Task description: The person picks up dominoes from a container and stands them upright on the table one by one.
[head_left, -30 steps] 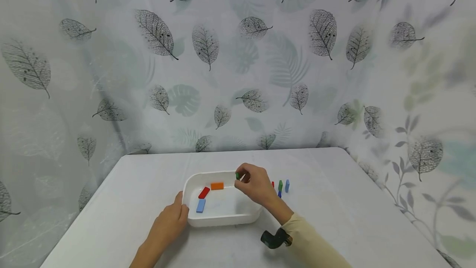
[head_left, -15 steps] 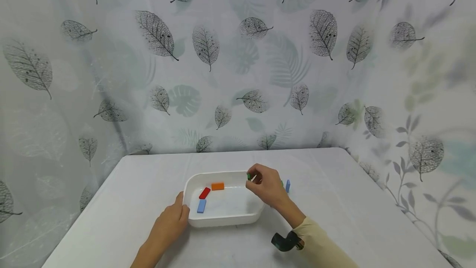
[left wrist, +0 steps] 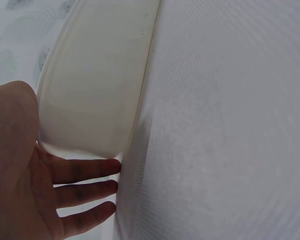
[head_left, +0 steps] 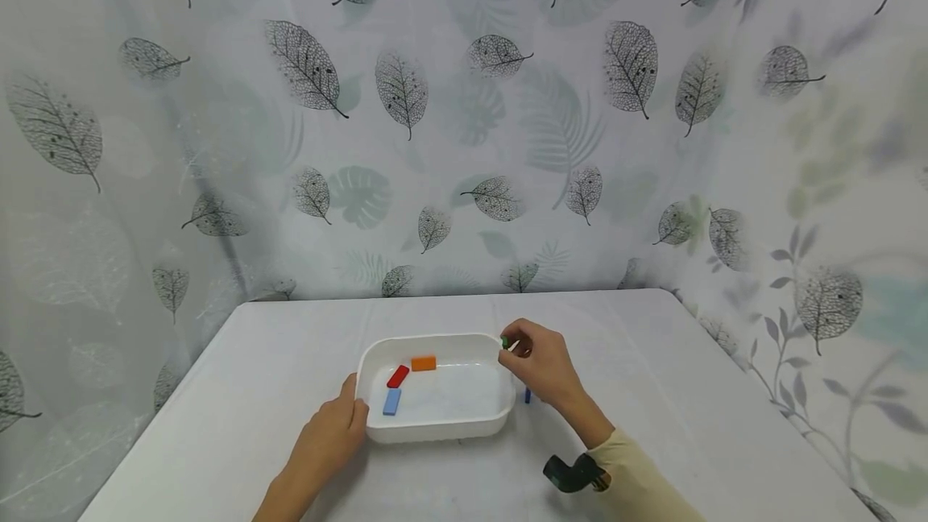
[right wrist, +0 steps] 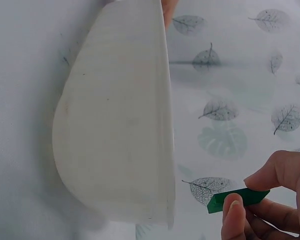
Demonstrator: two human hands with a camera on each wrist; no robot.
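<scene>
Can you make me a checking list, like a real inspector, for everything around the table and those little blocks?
Surface: white table.
Job's things: white tray holding an orange block, a red block and a light blue block; dark blue block outside it, on the right, partly hidden.
Clutter: nothing seen.
Left hand: against the tray's left end, fingers straight.
Right hand: pinches a green block near the tray's right end.
Cables: nothing seen.
Surroundings: leaf-print backdrop; black curved object by the right sleeve, purpose unclear.
</scene>
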